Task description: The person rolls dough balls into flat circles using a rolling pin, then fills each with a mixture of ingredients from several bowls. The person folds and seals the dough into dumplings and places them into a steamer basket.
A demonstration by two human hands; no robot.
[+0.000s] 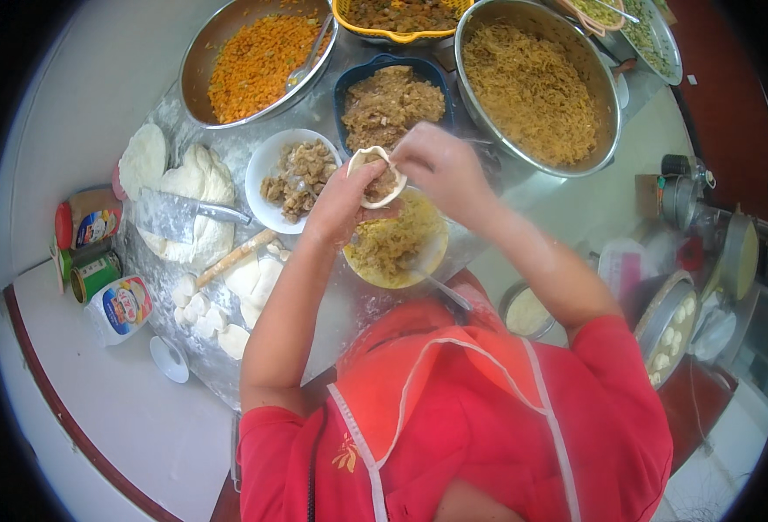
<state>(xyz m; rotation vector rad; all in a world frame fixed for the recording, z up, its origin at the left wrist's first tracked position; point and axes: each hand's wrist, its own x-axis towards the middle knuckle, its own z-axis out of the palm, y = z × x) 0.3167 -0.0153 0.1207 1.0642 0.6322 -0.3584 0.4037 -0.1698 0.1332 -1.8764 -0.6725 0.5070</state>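
Note:
A round dough wrapper (393, 190) with brown filling in it rests cupped in my left hand (344, 196), its rim partly folded up. My right hand (439, 166), a little blurred, has its fingertips at the wrapper's right edge, pinching the dough. Below the hands is a yellow bowl (441, 251) of shredded filling with a metal spoon (446, 291). A white bowl (258, 202) of chunky filling stands to the left. Just beyond the hands is a dark blue basket (446, 91) with minced filling.
Large steel bowls hold orange filling (247, 72) and shredded filling (530, 91), with a yellow basket (400, 36) between them. At left a cleaver (168, 212) lies on a dough mass (207, 176), near a rolling pin (237, 258) and dough pieces (211, 321). A steamer (645, 342) stands right.

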